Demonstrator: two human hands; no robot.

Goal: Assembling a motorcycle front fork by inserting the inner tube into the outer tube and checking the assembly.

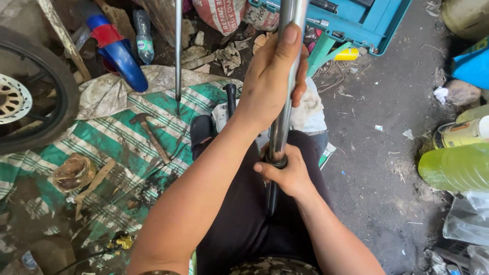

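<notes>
Between both fists stands an upright shiny metal tube (285,102). Left hand (270,81) wraps its upper part; right hand (285,173) clasps a dark ring (276,163) directly below. Left of the grips, a hammer (150,133) lies on green striped sheeting (127,153).

Below me lies a dirty grey concrete floor (372,168) in daylight, littered with scraps. A green-and-white striped tarp (147,122) covers my left side; a teal case (367,20) sits ahead.

Two hands (267,84) (288,175). Two metal tubes (286,102) (178,56). One hammer (148,133), one wheel (30,91), one blue fender (118,48), one teal case (356,23), upper right.
</notes>
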